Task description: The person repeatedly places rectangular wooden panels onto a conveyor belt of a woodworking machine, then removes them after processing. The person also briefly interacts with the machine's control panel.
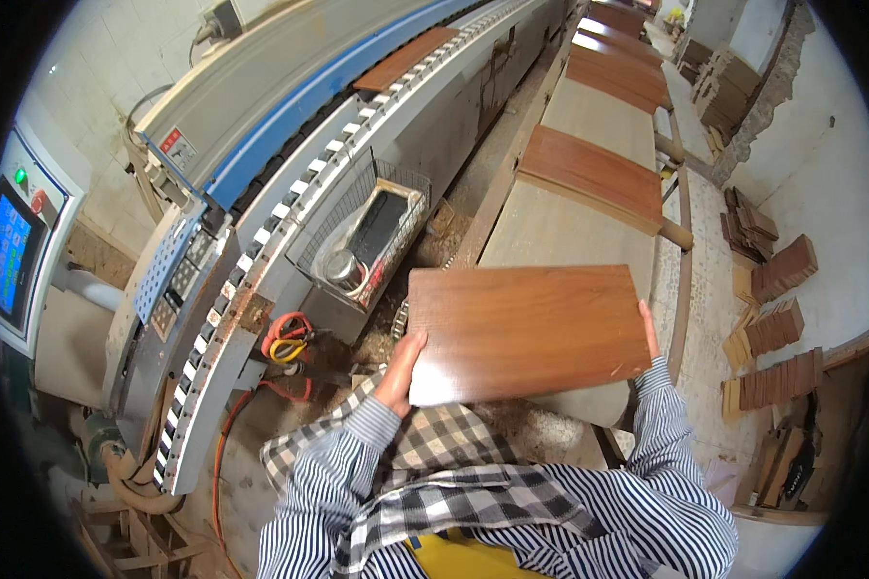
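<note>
A reddish-brown wooden board (pixel 529 333) is held up in front of me, over the near end of a conveyor belt (pixel 526 227). My left hand (pixel 402 374) grips its left edge, the thumb on the face and the other fingers hidden behind. At the right edge, my right hand (pixel 649 330) is closed around the board with few of its fingers showing. Farther along the belt lies another brown board (pixel 591 174), with more boards (pixel 613 79) beyond it.
Left of me runs a long machine with a white-and-black chain track (pixel 224 301) and a brown board (pixel 406 60) in it. A wire basket (pixel 309 241) hangs on its side. A control screen (pixel 12 256) stands far left. Stacked boards (pixel 784 270) line the right wall. Orange hoses (pixel 224 454) trail across the floor.
</note>
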Demonstrator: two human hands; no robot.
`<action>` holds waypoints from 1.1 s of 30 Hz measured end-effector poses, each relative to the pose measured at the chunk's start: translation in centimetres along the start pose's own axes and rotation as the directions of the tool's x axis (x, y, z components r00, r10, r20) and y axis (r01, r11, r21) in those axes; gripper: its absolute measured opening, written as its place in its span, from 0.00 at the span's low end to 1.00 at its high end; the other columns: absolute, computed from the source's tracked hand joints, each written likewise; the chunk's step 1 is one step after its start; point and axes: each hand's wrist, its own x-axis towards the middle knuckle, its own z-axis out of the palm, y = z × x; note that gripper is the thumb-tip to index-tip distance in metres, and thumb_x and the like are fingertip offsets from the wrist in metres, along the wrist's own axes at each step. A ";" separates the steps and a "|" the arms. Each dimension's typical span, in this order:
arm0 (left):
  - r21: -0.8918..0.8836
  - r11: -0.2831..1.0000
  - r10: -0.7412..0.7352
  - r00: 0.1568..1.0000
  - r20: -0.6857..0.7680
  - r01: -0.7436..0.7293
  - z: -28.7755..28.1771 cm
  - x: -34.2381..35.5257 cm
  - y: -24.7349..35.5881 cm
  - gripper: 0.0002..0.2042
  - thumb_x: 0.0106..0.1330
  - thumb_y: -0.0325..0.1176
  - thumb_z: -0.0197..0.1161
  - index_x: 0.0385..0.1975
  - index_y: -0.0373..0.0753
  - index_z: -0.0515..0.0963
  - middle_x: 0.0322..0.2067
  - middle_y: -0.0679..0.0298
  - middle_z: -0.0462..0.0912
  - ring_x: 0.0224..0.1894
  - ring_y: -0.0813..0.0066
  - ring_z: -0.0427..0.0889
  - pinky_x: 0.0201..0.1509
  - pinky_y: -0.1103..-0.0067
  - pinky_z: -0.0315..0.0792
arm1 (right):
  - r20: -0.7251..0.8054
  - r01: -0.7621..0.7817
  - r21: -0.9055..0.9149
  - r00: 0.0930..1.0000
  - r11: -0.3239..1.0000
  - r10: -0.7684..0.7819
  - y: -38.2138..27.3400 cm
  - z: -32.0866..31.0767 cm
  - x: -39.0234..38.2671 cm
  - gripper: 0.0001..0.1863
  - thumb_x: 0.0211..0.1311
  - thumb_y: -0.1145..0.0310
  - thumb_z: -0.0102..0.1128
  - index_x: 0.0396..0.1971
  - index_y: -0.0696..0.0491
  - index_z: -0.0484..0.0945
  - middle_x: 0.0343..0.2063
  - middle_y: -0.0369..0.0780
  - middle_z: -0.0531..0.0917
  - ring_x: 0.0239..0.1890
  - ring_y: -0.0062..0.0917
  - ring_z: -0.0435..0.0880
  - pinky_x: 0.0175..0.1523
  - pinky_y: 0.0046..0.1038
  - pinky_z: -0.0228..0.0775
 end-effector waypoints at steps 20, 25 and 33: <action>0.010 0.840 0.426 0.647 -0.632 -0.543 -12.4 -38.3 -9.3 0.29 0.67 0.55 0.52 0.62 0.43 0.62 0.56 0.63 0.71 0.56 0.67 0.73 0.58 0.70 0.70 | 0.573 -0.172 -0.389 0.724 0.905 0.385 21.0 25.2 -5.8 0.33 0.65 0.44 0.48 0.61 0.54 0.65 0.56 0.43 0.73 0.54 0.28 0.74 0.58 0.31 0.65; -0.074 0.779 0.388 0.572 -0.722 -0.622 -12.4 -41.6 -14.9 0.30 0.69 0.54 0.50 0.62 0.39 0.61 0.58 0.62 0.69 0.59 0.67 0.70 0.61 0.72 0.67 | 0.649 -0.133 -0.442 0.635 0.887 0.419 22.9 26.8 -6.9 0.26 0.70 0.55 0.46 0.61 0.55 0.66 0.55 0.39 0.74 0.54 0.24 0.73 0.58 0.24 0.64; 0.528 0.823 0.568 0.300 -0.767 -0.209 -12.3 -41.3 -13.6 0.29 0.72 0.43 0.48 0.67 0.33 0.52 0.62 0.50 0.63 0.62 0.64 0.66 0.64 0.73 0.61 | 0.625 0.358 -0.609 0.766 0.708 0.150 18.9 22.6 -12.1 0.22 0.66 0.65 0.54 0.54 0.64 0.72 0.48 0.40 0.80 0.49 0.20 0.75 0.56 0.23 0.66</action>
